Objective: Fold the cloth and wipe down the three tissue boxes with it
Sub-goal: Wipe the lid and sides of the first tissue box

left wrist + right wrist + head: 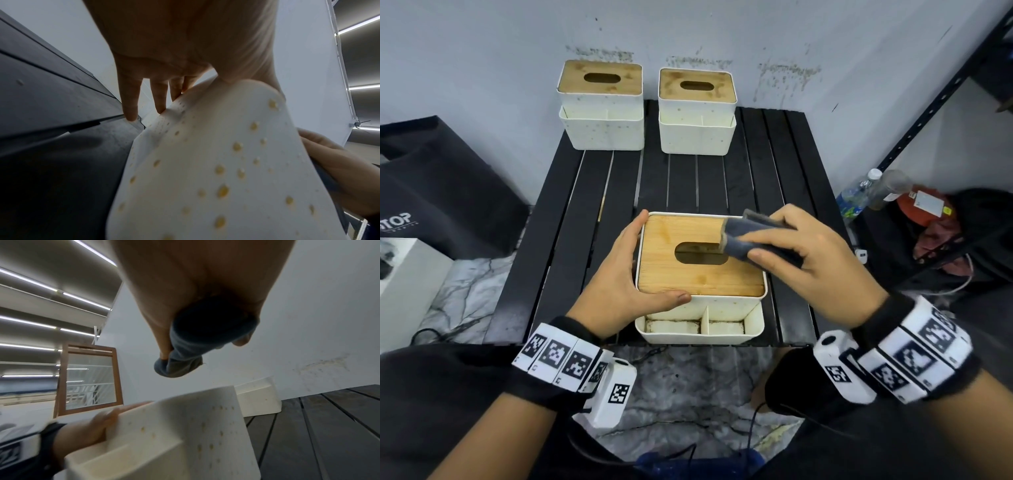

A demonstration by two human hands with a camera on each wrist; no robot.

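Note:
Three white tissue boxes with bamboo lids stand on a black slatted table (pixel 599 205). Two are at the back, one on the left (pixel 601 102) and one on the right (pixel 697 106). The near box (pixel 698 274) sits at the front edge. My left hand (pixel 623 270) braces its left front corner, with straight fingers along the left wall and the thumb on the front. In the left wrist view those fingers (pixel 131 104) reach down beside the spotted wall (pixel 216 162). My right hand (pixel 801 253) grips a folded dark grey cloth (pixel 750 236) just over the lid's right rear part. The right wrist view shows the cloth (pixel 185 356) bunched in the fist above the box (pixel 185 434).
A black bag (pixel 441 192) and a white box (pixel 407 274) lie on the floor to the left. To the right, bottles (pixel 859 195) and clutter sit under a black metal rack (pixel 945 92). The wall is right behind the back boxes. Bare slats lie between the rows.

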